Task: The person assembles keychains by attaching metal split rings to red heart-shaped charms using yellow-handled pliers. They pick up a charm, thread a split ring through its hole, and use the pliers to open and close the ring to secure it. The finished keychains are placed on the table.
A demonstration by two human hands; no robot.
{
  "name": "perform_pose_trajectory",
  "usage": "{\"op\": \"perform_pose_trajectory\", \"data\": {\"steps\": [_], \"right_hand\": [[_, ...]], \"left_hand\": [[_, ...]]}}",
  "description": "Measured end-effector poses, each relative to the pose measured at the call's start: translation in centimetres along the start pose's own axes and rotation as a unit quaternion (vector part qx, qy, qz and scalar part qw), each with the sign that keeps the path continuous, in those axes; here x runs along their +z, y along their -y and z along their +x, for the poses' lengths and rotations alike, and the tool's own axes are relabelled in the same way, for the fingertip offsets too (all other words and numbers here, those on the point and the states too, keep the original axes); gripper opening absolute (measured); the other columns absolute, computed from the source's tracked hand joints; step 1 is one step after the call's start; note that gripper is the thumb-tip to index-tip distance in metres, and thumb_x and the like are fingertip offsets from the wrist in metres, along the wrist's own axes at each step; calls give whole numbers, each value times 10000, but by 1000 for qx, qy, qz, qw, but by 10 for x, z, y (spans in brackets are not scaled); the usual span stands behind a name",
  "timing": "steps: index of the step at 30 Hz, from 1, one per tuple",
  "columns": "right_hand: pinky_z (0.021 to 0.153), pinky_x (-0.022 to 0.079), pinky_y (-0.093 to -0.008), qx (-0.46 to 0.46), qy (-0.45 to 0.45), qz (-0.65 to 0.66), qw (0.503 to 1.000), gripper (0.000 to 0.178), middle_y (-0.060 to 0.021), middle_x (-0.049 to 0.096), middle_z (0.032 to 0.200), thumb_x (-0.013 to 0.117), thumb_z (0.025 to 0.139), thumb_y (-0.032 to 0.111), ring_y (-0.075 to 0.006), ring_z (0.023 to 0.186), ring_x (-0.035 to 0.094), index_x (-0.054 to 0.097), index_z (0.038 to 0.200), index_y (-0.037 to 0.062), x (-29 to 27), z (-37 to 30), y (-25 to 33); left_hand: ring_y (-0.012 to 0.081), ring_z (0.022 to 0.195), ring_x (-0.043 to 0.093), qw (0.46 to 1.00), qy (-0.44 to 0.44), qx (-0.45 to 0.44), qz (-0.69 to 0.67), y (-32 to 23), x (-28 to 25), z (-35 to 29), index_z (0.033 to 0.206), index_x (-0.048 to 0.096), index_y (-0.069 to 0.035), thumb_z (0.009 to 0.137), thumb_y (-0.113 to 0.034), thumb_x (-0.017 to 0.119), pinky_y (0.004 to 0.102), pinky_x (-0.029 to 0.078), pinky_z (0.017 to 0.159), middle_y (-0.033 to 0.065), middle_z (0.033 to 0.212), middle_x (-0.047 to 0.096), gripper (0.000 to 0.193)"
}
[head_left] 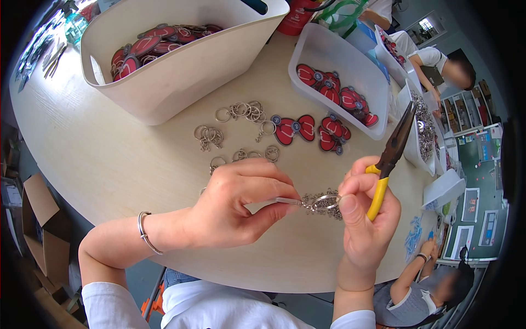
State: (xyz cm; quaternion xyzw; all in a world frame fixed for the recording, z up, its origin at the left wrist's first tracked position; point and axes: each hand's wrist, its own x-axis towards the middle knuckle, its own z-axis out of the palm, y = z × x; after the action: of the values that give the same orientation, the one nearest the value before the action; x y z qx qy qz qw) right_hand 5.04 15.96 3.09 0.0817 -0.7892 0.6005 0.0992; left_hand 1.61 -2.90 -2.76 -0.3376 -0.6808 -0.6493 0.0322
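My left hand (241, 203), its wrist in a metal bangle, pinches a thin flat charm (289, 201) seen edge-on. A short chain (308, 205) runs from the charm to a silver key ring (327, 202). Thumb and finger of my right hand (364, 211) grip that ring. The same hand also keeps long-nose pliers (395, 147) with yellow handles in its palm, jaws pointing up and away. Behind the ring lies a heap of small metal links (334, 211). Beyond my hands are several key rings with chains (241, 112) and red bow-shaped charms (293, 129).
A tall white bin (181, 82) of red charms stands far left, a clear tub (342, 49) with more behind the loose bows. To the right, a white container (422, 129) holds metal fittings. Two other people (433, 66) sit along the right side.
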Motion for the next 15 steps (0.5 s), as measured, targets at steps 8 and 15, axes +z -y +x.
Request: {"op": "perform_pose_trajectory", "data": {"steps": [8, 15], "right_hand": [[637, 351, -202, 17, -34, -7, 999, 250, -29, 438, 908, 726, 817, 207, -89, 697, 399, 594, 779, -2, -4, 0, 4], [601, 377, -251, -101, 63, -227, 966, 498, -74, 451, 884, 807, 659, 410, -135, 671, 440, 568, 655, -27, -32, 6, 12]], "left_hand": [[214, 710, 610, 1000, -10, 19, 8, -2, -2, 0, 871, 685, 9, 697, 64, 716, 300, 474, 599, 108, 851, 660, 185], [201, 683, 580, 965, -51, 187, 177, -7, -17, 6, 852, 693, 1, 644, 66, 649, 284, 446, 581, 94, 866, 674, 223]]}}
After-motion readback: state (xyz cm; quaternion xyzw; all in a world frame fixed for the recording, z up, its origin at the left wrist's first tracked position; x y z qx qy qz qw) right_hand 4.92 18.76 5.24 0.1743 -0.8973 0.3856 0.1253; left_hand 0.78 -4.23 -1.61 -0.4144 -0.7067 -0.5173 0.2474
